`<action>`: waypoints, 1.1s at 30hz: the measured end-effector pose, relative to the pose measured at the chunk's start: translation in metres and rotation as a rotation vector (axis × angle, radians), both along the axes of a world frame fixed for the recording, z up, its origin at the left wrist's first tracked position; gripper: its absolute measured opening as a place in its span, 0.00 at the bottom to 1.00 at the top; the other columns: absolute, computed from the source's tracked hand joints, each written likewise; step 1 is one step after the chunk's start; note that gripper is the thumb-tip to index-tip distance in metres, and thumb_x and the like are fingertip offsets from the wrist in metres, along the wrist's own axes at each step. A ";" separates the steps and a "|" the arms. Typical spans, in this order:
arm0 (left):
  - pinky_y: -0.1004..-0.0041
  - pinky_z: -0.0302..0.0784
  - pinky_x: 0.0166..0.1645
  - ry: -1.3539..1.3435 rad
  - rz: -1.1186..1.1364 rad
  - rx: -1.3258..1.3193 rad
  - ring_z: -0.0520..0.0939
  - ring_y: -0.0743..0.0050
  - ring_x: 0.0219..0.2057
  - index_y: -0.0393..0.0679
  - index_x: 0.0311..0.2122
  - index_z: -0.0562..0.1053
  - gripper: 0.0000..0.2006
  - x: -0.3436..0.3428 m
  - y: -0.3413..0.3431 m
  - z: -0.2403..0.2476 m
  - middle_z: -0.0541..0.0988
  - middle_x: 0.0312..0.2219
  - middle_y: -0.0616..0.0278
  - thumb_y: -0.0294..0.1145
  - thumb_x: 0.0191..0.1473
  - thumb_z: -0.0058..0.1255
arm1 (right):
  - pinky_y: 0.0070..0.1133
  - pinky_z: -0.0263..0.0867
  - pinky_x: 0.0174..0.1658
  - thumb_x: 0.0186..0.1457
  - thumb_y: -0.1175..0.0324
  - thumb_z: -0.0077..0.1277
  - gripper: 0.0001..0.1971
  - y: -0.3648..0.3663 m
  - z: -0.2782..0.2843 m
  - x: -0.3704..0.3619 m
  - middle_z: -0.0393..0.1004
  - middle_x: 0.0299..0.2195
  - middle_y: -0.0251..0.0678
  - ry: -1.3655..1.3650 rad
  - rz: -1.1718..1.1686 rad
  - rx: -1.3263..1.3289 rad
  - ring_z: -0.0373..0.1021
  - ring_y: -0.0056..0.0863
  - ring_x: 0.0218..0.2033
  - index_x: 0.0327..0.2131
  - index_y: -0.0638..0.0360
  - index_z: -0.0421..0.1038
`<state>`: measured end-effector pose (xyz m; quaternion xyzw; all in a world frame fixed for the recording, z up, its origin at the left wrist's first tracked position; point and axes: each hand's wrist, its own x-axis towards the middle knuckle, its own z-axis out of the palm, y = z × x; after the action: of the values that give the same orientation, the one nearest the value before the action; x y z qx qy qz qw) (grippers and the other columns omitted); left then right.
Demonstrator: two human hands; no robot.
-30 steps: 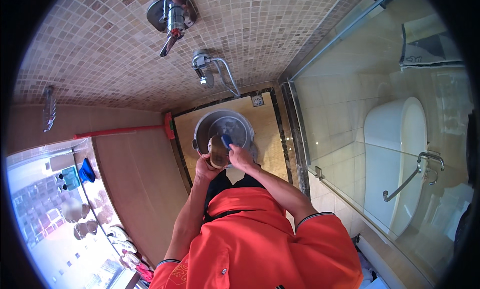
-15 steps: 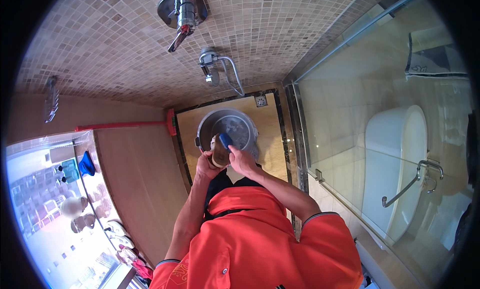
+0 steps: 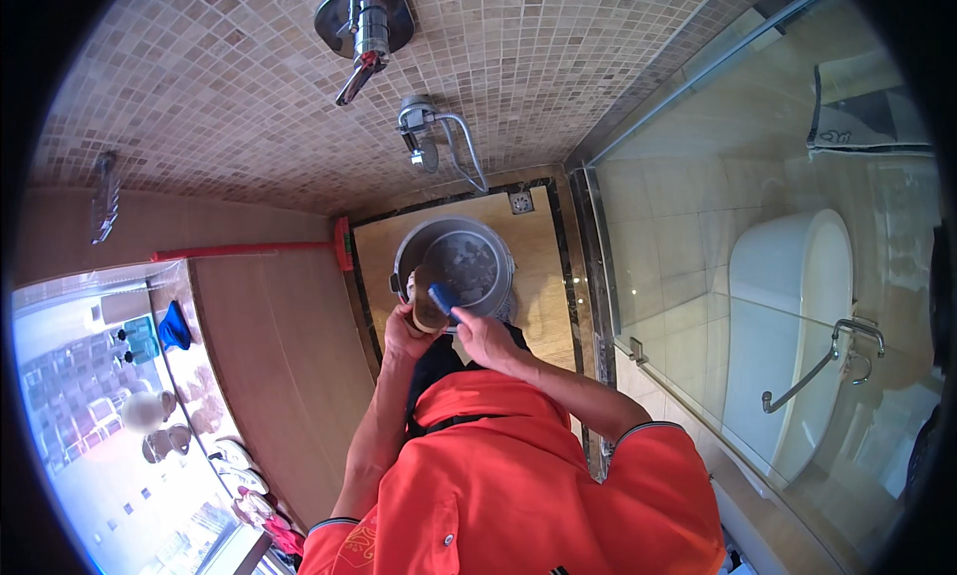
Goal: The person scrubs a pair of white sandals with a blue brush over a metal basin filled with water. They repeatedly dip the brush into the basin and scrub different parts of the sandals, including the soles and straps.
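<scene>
Shoe (image 3: 423, 301) (pretty sure that's what it is, brown sole facing up) is hanging over the near-left part of a big silver bucket (image 3: 451, 225), and the person's left hand (image 3: 404, 334) is holding it by the near end. That grip is looking closed around the edge, though I'm not seeing every finger, so I can't tell exactly how they're wrapping. Right hand (image 3: 485, 341) is coming in from the right with its grip curled around a blue brush (image 3: 444, 298), one finger seemingly lying along it, and the brush head is sitting right over the sole; they're looking like they're touching, but it's too small to swear to. The bucket is standing on the tan floor (image 3: 543, 306) just past the knees, and pale patches are showing inside it, suds I'm guessing. So IMO the step in hand is brushing the sole, and I wouldn't be calling it finished while the bristles are sitting there. What the next stroke is calling for, as I'm reading it: left hand bracing the shoe so it isn't twisting, brush lying flat on the sole, everything staying over the bucket so drips are landing inside. Around them, a red broom (image 3: 249, 251) is leaning off to the left and a floor drain (image 3: 521, 202) is sitting at the far right.
</scene>
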<state>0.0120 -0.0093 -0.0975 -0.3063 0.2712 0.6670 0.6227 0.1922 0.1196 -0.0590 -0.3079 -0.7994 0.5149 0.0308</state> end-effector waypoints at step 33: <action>0.43 0.74 0.59 0.048 -0.141 0.008 0.80 0.46 0.53 0.40 0.57 0.71 0.24 0.000 0.012 0.024 0.79 0.52 0.48 0.39 0.57 0.43 | 0.44 0.73 0.30 0.62 0.68 0.47 0.18 0.025 0.014 -0.038 0.79 0.27 0.54 0.057 -0.008 0.221 0.77 0.54 0.28 0.54 0.56 0.73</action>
<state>0.0124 0.0028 -0.0734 -0.2678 0.3045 0.6296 0.6626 0.1539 0.1444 -0.0453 -0.2909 -0.8489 0.4321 0.0892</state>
